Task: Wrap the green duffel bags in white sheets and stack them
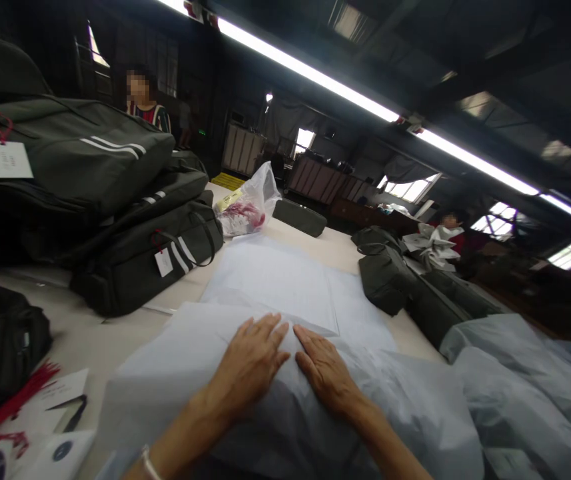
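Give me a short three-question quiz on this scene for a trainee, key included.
1. True or false: the left hand is clenched in a fist.
2. The pale bracelet is worn on which side: A) right, B) left, C) both?
3. Fill in: the larger white tag hangs on a dark bag by a ____ cord.

Key:
1. False; its fingers are stretched out over the pale sheeting.
2. B
3. red
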A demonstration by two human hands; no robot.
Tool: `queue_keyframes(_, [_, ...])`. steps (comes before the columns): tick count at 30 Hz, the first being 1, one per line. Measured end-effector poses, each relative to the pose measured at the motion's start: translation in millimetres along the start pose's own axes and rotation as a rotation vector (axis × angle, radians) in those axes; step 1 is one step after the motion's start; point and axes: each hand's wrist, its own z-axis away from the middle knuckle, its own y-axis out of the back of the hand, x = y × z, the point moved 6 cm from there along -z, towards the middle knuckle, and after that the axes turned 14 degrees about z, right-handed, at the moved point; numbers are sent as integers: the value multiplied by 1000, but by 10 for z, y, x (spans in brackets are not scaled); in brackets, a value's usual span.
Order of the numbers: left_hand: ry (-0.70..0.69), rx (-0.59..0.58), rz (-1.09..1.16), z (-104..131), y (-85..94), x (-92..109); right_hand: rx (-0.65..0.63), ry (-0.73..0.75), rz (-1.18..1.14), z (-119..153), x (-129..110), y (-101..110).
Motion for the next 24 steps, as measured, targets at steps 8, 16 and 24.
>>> queue_keyframes(8, [394, -537, 395, -630, 125, -745, 63, -9, -15, 122, -81, 46])
queue_keyframes(16, [356, -603, 469, -636, 50, -712, 103, -41, -86, 174, -42, 127])
queue_keyframes(24, [395, -573, 325, -689, -117, -785, 69, 149, -14, 121, -362, 393])
